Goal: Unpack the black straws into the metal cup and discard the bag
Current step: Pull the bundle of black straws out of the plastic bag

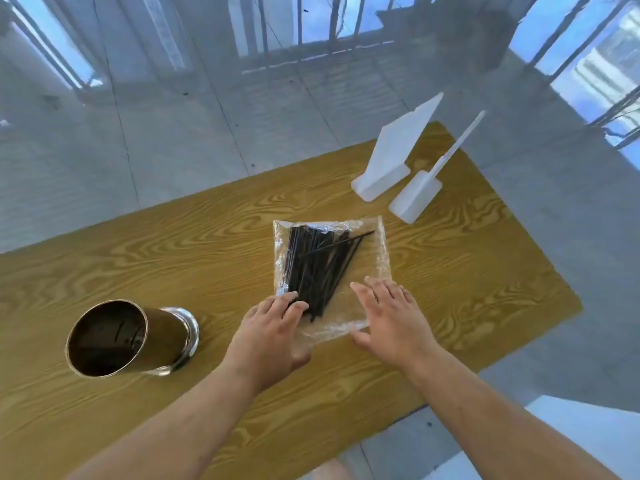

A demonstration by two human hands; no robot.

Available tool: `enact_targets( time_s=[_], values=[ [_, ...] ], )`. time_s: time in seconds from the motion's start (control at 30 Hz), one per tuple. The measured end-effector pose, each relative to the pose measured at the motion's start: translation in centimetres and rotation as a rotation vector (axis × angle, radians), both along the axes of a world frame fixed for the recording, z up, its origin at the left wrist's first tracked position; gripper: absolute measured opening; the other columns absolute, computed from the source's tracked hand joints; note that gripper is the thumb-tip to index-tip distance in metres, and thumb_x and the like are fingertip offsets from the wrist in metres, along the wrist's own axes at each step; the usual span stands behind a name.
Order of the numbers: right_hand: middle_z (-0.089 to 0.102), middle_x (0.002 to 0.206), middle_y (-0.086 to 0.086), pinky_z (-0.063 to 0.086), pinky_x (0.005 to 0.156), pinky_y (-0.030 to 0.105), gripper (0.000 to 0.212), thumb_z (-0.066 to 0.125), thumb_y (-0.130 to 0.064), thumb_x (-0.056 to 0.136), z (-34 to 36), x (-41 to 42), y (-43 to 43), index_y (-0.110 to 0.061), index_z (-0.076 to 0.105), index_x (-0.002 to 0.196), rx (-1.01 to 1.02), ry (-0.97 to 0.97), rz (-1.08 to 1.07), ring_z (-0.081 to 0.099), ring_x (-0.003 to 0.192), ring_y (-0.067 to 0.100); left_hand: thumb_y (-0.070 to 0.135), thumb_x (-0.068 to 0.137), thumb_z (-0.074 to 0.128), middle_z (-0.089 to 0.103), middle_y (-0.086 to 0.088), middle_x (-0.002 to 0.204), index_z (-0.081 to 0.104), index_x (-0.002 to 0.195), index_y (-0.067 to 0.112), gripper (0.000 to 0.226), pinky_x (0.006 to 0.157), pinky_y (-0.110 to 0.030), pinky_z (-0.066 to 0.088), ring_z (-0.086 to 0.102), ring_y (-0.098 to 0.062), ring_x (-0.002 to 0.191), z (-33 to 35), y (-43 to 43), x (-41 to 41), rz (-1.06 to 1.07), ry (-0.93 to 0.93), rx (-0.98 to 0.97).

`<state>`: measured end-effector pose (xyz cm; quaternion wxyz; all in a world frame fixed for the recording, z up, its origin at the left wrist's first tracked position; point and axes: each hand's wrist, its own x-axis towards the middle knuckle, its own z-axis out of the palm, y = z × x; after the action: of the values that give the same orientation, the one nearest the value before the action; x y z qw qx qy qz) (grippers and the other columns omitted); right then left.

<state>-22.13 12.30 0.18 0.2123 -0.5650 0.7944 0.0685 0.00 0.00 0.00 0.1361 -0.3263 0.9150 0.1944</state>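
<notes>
A clear plastic bag (pixel 375 252) lies flat on the wooden table (pixel 173 244), holding a bundle of black straws (pixel 318 268). My left hand (pixel 270 334) rests on the bag's near left corner, fingers spread over the straw ends. My right hand (pixel 391 317) lies flat and open over the bag's near right corner. A metal cup (pixel 131 337) stands upright to the left of the bag, with dark streaks showing inside it; I cannot tell what they are.
Two white plastic holders (pixel 391 161) (pixel 420 192) stand at the table's far right, one with a thin white stick rising from it. The table's right edge runs close behind my right hand. Grey tiled floor surrounds the table.
</notes>
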Motion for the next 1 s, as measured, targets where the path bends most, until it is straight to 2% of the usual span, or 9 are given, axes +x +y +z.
enact_targets(
  time_s=[0.13, 0.27, 0.4, 0.53, 0.6, 0.7, 0.8, 0.9, 1.0],
  values=[
    [0.036, 0.170, 0.011, 0.029, 0.128, 0.056, 0.085, 0.061, -0.061, 0.095, -1.9, -0.6, 0.6, -0.027, 0.025, 0.164, 0.008, 0.030, 0.009, 0.033, 0.157, 0.035, 0.067, 0.084, 0.050, 0.045, 0.000, 0.160, 0.047, 0.151, 0.026, 0.079, 0.119, -0.044, 0.035, 0.042, -0.024, 0.146, -1.8, 0.6, 0.2, -0.057, -0.006, -0.042],
    [0.031, 0.173, 0.010, 0.027, 0.130, 0.057, 0.088, 0.067, -0.046, 0.094, -3.4, -0.8, 0.8, -0.028, 0.019, 0.166, 0.044, -0.004, -0.016, 0.028, 0.160, 0.036, 0.066, 0.089, 0.055, 0.032, 0.002, 0.168, 0.036, 0.157, 0.029, 0.080, 0.124, -0.044, 0.026, 0.030, -0.023, 0.153, -3.3, 0.6, 0.3, -0.039, -0.041, -0.048],
    [0.044, 0.165, 0.008, 0.035, 0.127, 0.052, 0.072, 0.065, -0.028, 0.096, -3.6, -0.7, 0.6, -0.025, 0.035, 0.161, -0.009, -0.002, -0.035, 0.042, 0.152, 0.033, 0.056, 0.096, 0.057, 0.033, 0.000, 0.168, 0.038, 0.157, 0.027, 0.070, 0.125, -0.045, 0.027, 0.031, -0.025, 0.153, -3.6, 0.3, 0.1, -0.044, -0.031, -0.076],
    [0.062, 0.146, 0.006, 0.053, 0.111, 0.045, 0.045, 0.061, -0.019, 0.099, -2.9, -0.8, -0.1, -0.018, 0.059, 0.144, -0.092, 0.005, -0.040, 0.061, 0.132, 0.029, 0.047, 0.098, 0.054, 0.042, -0.003, 0.164, 0.055, 0.142, 0.025, 0.049, 0.120, -0.045, 0.034, 0.038, -0.027, 0.149, -3.0, 0.1, -0.4, -0.038, -0.016, -0.077],
    [0.070, 0.126, 0.002, 0.057, 0.099, 0.041, 0.028, 0.055, -0.019, 0.104, -2.2, -0.9, -0.6, -0.017, 0.067, 0.128, -0.118, -0.007, -0.043, 0.066, 0.114, 0.023, 0.042, 0.100, 0.051, 0.047, -0.003, 0.161, 0.060, 0.135, 0.024, 0.041, 0.119, -0.045, 0.038, 0.043, -0.026, 0.146, -2.4, -0.2, -0.6, -0.029, -0.020, -0.072],
    [0.061, 0.087, -0.009, 0.052, 0.075, 0.028, 0.021, 0.049, -0.024, 0.109, -0.8, -1.1, -1.5, -0.023, 0.061, 0.093, -0.152, -0.042, -0.056, 0.058, 0.079, 0.011, 0.037, 0.101, 0.045, 0.062, 0.001, 0.142, 0.065, 0.123, 0.024, 0.033, 0.109, -0.042, 0.045, 0.055, -0.023, 0.131, -1.4, -0.6, -0.6, 0.003, 0.009, -0.084],
    [0.056, 0.074, -0.010, 0.042, 0.062, 0.021, 0.027, 0.054, -0.024, 0.109, 1.2, -1.4, -2.7, -0.024, 0.053, 0.082, -0.182, -0.151, -0.113, 0.051, 0.065, 0.006, 0.036, 0.099, 0.046, 0.068, 0.004, 0.125, 0.064, 0.122, 0.024, 0.032, 0.100, -0.039, 0.049, 0.062, -0.022, 0.118, 0.2, -1.5, -0.4, 0.071, 0.076, -0.106],
    [0.062, 0.075, -0.008, 0.044, 0.057, 0.020, 0.021, 0.060, -0.026, 0.107, 3.8, -1.8, -4.4, -0.021, 0.060, 0.086, -0.272, -0.237, -0.194, 0.058, 0.064, 0.007, 0.039, 0.089, 0.062, 0.066, 0.002, 0.132, 0.054, 0.140, 0.023, 0.053, 0.097, -0.042, 0.051, 0.063, -0.026, 0.121, 2.3, -2.6, 0.1, 0.132, 0.120, -0.094],
    [0.067, 0.078, -0.012, 0.048, 0.055, 0.019, 0.013, 0.065, -0.029, 0.106, 6.7, -1.9, -6.5, -0.022, 0.067, 0.095, -0.357, -0.331, -0.248, 0.063, 0.064, 0.003, 0.049, 0.081, 0.074, 0.062, -0.002, 0.136, 0.045, 0.146, 0.021, 0.077, 0.088, -0.043, 0.055, 0.067, -0.030, 0.114, 4.9, -3.9, 0.5, 0.096, 0.175, -0.143]
  ],
)
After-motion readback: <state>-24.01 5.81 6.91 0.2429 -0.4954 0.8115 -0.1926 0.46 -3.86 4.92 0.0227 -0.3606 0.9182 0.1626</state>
